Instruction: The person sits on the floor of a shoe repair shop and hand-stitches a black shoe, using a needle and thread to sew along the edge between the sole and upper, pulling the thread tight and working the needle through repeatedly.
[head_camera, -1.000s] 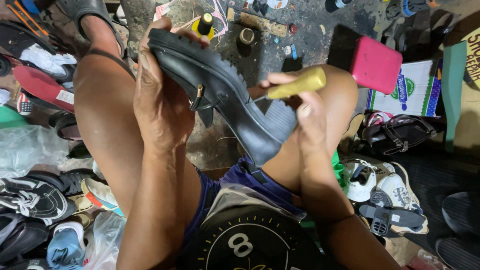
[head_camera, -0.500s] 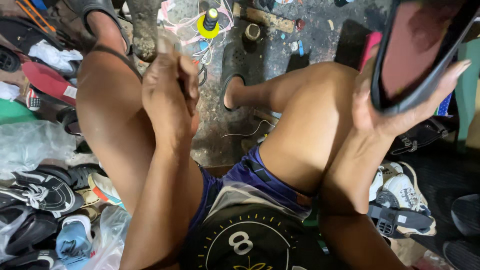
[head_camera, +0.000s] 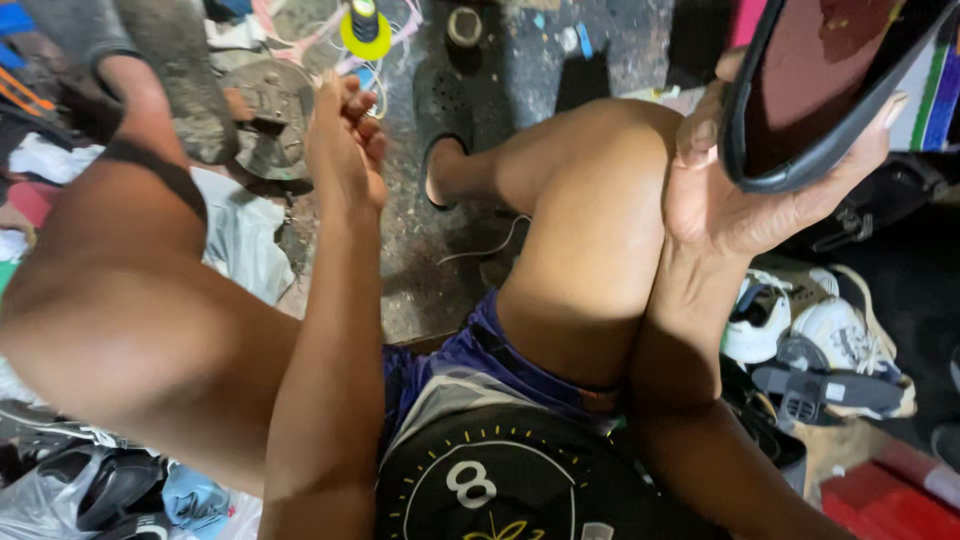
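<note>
**Seated person, two hands, shoe held up at right**

Item 1, far left: heap of sandals (head_camera: 110, 485) and a clear plastic bag (head_camera: 240, 235) on the ground, beside the person's left knee

Item 2, upper left: grey sole (head_camera: 175, 75), tilted, resting next to a round metal stand (head_camera: 265, 115)

Item 3, left of centre: left hand (head_camera: 345, 140), stretched forward over the ground; fingers (head_camera: 365, 125) curled and pressed together into a loose fist; whether they pinch anything cannot be told, since the inside of the fist is hidden

Item 4, top centre: yellow disc with a dark bottle (head_camera: 365, 28) standing on it, just beyond the left hand, not touching it

Item 5, centre: dark, stained floor (head_camera: 560, 60) between the knees; a black sandal (head_camera: 445, 120) on the person's foot

Item 6, bottom centre: black shirt (head_camera: 490, 480) with a pale round print, blue shorts (head_camera: 470, 350) above it

Item 7, upper right: right hand (head_camera: 735, 190), raised beside the right knee, holding a black shoe (head_camera: 830, 90) with its reddish-brown sole turned to the camera; thumb on the near rim, fingers (head_camera: 880, 125) spread under and around the far edge; shoe is off the ground, partly cut by the top edge of the view

Item 8, lower right: white trainers (head_camera: 830, 325) and a black strapped sandal (head_camera: 835, 390), lying below the raised shoe, well apart from it
</note>
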